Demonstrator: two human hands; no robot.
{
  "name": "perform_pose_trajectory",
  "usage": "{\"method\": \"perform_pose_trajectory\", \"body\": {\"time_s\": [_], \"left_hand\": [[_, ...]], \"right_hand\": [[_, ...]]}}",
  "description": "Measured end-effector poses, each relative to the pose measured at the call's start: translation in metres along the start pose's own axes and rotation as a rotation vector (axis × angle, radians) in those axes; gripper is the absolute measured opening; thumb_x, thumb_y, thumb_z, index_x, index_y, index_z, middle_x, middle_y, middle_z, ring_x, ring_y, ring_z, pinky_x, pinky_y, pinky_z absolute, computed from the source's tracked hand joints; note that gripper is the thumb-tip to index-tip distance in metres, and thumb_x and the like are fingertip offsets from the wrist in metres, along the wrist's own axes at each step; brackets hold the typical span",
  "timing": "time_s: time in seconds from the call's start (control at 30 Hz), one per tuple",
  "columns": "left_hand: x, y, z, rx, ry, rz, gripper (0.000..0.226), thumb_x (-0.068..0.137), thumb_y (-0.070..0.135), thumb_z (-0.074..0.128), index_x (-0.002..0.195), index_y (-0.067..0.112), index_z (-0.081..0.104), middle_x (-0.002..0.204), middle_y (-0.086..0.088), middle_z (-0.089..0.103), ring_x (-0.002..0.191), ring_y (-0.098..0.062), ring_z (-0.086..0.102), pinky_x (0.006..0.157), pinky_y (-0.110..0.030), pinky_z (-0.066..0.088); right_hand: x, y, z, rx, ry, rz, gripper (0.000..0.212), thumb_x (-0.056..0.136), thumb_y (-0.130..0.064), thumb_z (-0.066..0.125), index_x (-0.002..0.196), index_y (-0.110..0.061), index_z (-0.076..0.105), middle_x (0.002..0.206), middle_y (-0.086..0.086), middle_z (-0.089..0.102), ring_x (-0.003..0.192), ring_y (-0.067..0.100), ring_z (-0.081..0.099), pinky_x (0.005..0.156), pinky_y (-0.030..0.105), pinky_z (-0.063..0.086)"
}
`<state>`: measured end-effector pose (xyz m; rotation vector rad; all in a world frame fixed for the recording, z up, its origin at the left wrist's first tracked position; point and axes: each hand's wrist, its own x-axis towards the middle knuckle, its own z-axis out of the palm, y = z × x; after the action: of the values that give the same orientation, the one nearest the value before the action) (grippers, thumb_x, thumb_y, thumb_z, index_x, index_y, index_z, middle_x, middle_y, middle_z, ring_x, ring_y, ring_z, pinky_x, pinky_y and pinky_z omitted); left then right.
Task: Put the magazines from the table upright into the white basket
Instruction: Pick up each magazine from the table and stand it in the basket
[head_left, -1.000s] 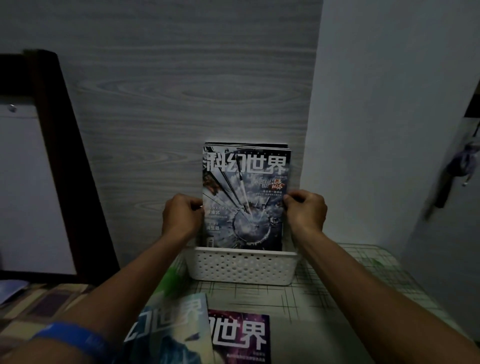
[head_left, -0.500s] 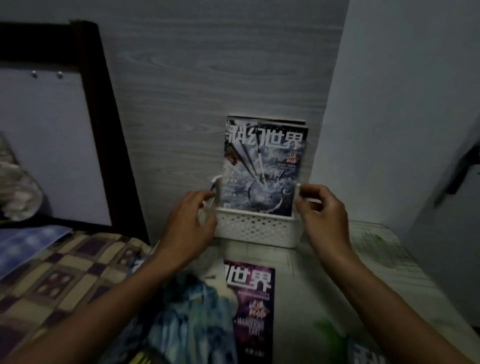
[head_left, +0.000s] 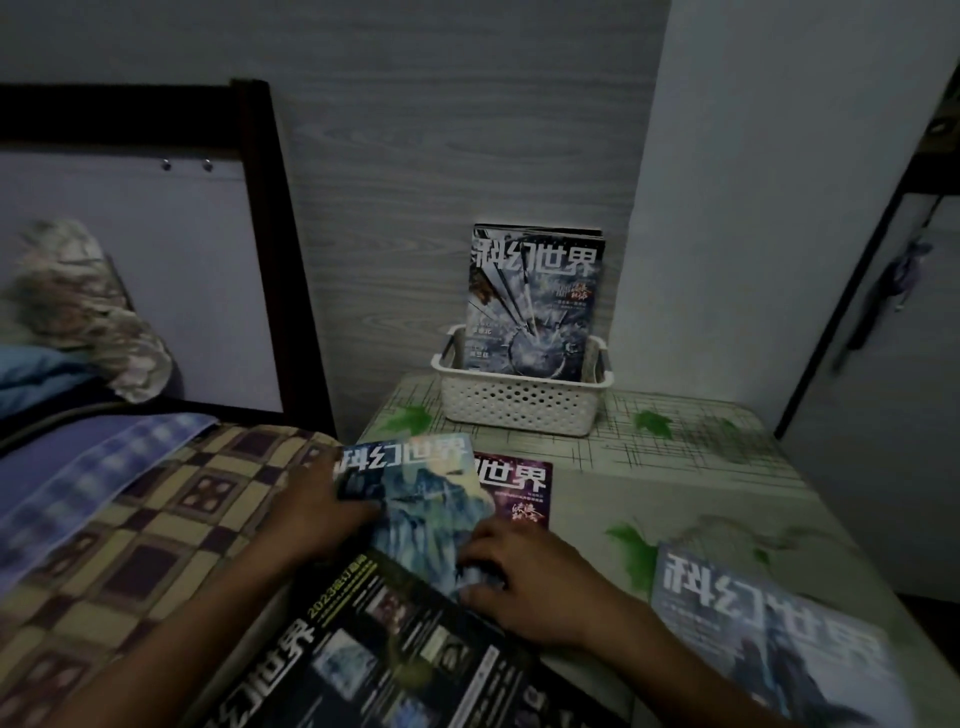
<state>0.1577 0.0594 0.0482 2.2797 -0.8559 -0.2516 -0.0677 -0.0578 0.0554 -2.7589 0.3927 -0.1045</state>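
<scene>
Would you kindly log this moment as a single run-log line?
both hands on pale-blue magazine | white basket: magazines upright | table: three more flat

The white basket (head_left: 521, 410) at the far side looks like moulded plastic, its walls pierced with small holes. The upright magazine (head_left: 532, 306) inside it has a glossy paper cover, as does the blue magazine (head_left: 410, 499) near the left. The table (head_left: 691, 467) wears a smooth, faintly shiny printed covering. The wall panel (head_left: 441, 156) behind shows matt grey wood grain. On the left, the checked bedspread (head_left: 130, 545) is soft cloth.
</scene>
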Motion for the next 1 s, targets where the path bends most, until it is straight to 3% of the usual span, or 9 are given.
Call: {"method": "perform_pose_trajectory", "body": {"time_s": [0.07,0.13,0.2,0.33,0.43,0.53,0.7,0.83,1.0], "left_hand": [[0.003,0.0,-0.006,-0.495,0.072,-0.168,0.028,0.069,0.003,0.08,0.093,0.005,0.065,0.093,-0.022,0.07,0.066,-0.013,0.069,0.057,-0.022,0.053],[0.007,-0.005,-0.005,-0.806,-0.058,-0.408,0.029,0.072,0.0,0.075,0.1,-0.003,0.068,0.09,-0.026,0.072,0.076,-0.032,0.073,0.067,-0.038,0.06],[0.009,0.0,0.001,-0.756,-0.11,-0.391,0.025,0.08,-0.002,0.069,0.105,-0.001,0.069,0.087,-0.022,0.074,0.08,-0.038,0.071,0.069,-0.042,0.059],[0.004,0.029,0.006,-0.594,0.08,-0.028,0.022,0.09,0.007,0.065,0.108,0.017,0.07,0.086,0.001,0.076,0.073,-0.014,0.071,0.06,-0.024,0.054],[-0.003,0.052,-0.012,-0.755,0.05,0.26,0.026,0.091,0.009,0.065,0.102,0.032,0.07,0.085,0.018,0.077,0.079,-0.001,0.072,0.061,-0.015,0.054],[-0.012,0.079,-0.032,-0.899,-0.028,0.438,0.027,0.087,0.016,0.067,0.105,0.035,0.072,0.103,0.009,0.077,0.093,-0.011,0.073,0.072,-0.022,0.057],[-0.02,0.112,-0.038,-1.019,-0.127,0.552,0.027,0.081,0.021,0.068,0.103,0.035,0.075,0.105,0.007,0.076,0.097,-0.013,0.072,0.076,-0.022,0.056],[-0.021,0.103,-0.015,-0.883,-0.062,0.468,0.026,0.092,0.013,0.061,0.102,0.035,0.07,0.099,0.018,0.076,0.097,-0.005,0.07,0.074,-0.013,0.053],[-0.022,0.071,0.005,-0.707,-0.058,0.381,0.032,0.097,0.015,0.055,0.101,0.045,0.066,0.096,0.031,0.072,0.096,0.003,0.067,0.072,-0.012,0.053]], "right_hand": [[-0.007,-0.001,0.0,-0.01,0.003,0.017,0.038,0.092,-0.044,0.054,0.123,-0.023,0.059,0.124,0.005,0.053,0.113,0.025,0.05,0.084,0.033,0.041],[-0.013,-0.001,0.002,-0.009,0.006,0.041,0.041,0.092,-0.042,0.054,0.127,-0.021,0.057,0.131,0.004,0.051,0.118,0.027,0.048,0.09,0.035,0.043],[-0.017,-0.003,0.004,0.005,-0.001,0.062,0.043,0.092,-0.041,0.054,0.13,-0.021,0.056,0.136,0.004,0.049,0.123,0.027,0.045,0.096,0.037,0.043],[-0.02,-0.001,0.0,0.161,0.047,0.126,0.047,0.092,-0.038,0.058,0.136,-0.024,0.05,0.14,-0.001,0.048,0.125,0.019,0.048,0.1,0.031,0.042],[-0.024,-0.006,-0.016,0.675,0.275,0.229,0.067,0.086,-0.025,0.069,0.141,-0.039,0.035,0.134,-0.014,0.054,0.11,0.014,0.064,0.094,0.037,0.053],[-0.019,-0.005,-0.046,0.969,0.594,0.353,0.079,0.079,-0.014,0.076,0.137,-0.042,0.03,0.111,-0.025,0.052,0.096,0.017,0.069,0.076,0.037,0.061],[-0.021,0.015,-0.097,1.02,0.74,0.308,0.017,0.091,-0.011,0.063,0.107,-0.019,0.063,0.096,-0.005,0.072,0.069,-0.002,0.069,0.049,0.014,0.048],[-0.025,0.025,-0.085,0.942,0.683,0.379,0.016,0.098,-0.01,0.052,0.103,-0.021,0.062,0.084,-0.005,0.068,0.055,-0.001,0.063,0.043,0.015,0.045],[-0.026,0.036,-0.056,0.975,0.656,0.424,0.021,0.099,-0.003,0.044,0.096,-0.02,0.056,0.088,0.006,0.066,0.064,0.018,0.055,0.051,0.027,0.045]]}}
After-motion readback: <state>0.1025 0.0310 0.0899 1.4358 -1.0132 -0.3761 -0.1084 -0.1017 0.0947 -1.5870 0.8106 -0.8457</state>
